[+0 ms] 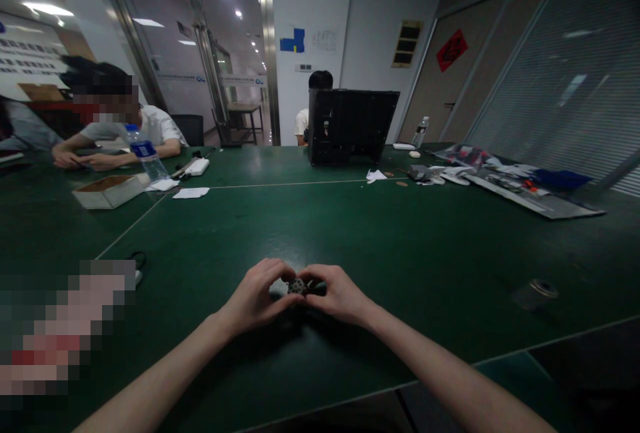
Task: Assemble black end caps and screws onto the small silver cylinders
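Both of my hands meet over the near part of the green table [320, 233]. My left hand [257, 296] and my right hand [337, 293] have their fingers curled around a small dark gear-like part [297, 286] with teeth around its rim. The fingertips of both hands pinch it from either side, just above the tabletop. The rest of the part is hidden behind my fingers.
A small round metal piece [543, 288] lies to the right. A black box-like case [350, 125] stands at the far middle, with a person behind it. A person sits at the far left, near a water bottle [147, 156] and a cardboard box [110, 190]. Papers and trays [520, 186] lie far right.
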Demonstrator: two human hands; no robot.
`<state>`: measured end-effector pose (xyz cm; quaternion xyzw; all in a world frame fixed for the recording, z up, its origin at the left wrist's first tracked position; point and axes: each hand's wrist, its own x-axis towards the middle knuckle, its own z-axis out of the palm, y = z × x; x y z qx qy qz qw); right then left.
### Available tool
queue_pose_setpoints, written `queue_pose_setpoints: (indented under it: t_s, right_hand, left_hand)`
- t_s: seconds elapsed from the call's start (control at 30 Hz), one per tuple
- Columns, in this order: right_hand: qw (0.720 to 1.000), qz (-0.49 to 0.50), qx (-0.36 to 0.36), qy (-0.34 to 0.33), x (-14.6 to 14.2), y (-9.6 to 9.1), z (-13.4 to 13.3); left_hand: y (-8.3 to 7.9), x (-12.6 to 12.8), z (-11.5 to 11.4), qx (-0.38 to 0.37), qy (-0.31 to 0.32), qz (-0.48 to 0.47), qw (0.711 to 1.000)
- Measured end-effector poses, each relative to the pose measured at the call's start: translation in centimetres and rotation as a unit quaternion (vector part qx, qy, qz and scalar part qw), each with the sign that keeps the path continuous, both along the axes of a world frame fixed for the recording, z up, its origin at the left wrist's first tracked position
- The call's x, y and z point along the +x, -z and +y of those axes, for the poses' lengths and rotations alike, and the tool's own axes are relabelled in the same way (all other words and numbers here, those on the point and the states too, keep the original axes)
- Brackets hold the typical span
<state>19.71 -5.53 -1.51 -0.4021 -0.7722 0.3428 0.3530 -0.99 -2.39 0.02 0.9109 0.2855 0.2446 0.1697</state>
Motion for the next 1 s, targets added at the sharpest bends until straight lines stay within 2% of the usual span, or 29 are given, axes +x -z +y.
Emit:
queue_pose_setpoints:
  t_s: [0.2,0.37,0.47,0.63,0.73,0.83,1.0]
  right_hand:
    - [1.000,-0.013,0.009,0.024,0.0,0.0,0.0]
    - [1.000,-0.011,0.014,0.018,-0.2,0.9,0.6]
    - [0.998,-0.050,0.031,0.029,-0.6,1.5,1.4]
    - [0.986,-0.145,0.081,-0.001,-1.5,2.2,2.8]
    - [0.983,-0.162,0.091,-0.006,-1.9,2.6,3.2]
    - [0.987,-0.141,0.076,-0.014,-1.8,2.5,3.1]
    - [0.999,-0.039,-0.015,-0.003,-0.9,1.6,2.1]
  left_hand:
    - [-0.3,-0.3,0.2,-0.039,-0.004,0.003,0.999]
    - [-0.8,-0.5,0.3,-0.049,-0.031,-0.011,0.998]
    - [-0.8,-0.8,0.6,-0.026,-0.046,-0.025,0.998]
    - [-0.7,-1.2,0.8,-0.007,-0.050,-0.039,0.998]
    - [-0.8,-1.2,0.8,-0.004,-0.050,-0.046,0.998]
    - [-1.0,-1.2,0.7,0.000,-0.051,-0.050,0.997]
    - [-1.3,-1.2,0.7,-0.010,-0.058,-0.051,0.997]
